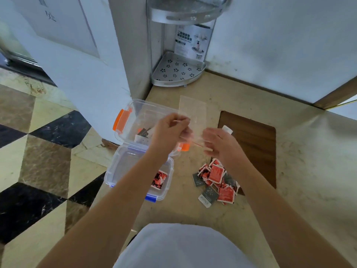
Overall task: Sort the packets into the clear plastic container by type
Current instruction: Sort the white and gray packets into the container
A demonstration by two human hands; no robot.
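Note:
A clear container with orange clips [123,122] stands at the counter's left edge with grey packets [143,135] inside. Nearer to me a clear container with blue clips [116,171] holds red packets [159,179]. Between my hands is a clear plastic lid [193,111], tilted up over the orange-clipped container. My left hand [170,132] pinches its left side and my right hand [220,144] touches its right edge with fingers spread. A loose pile of red and grey packets [216,180] lies on the counter below my right hand.
A dark brown board [253,144] lies to the right of the pile. A small white item [227,129] shows just behind my right hand. A metal corner shelf [177,71] stands at the back against the wall. The counter drops to tiled floor [44,151] on the left.

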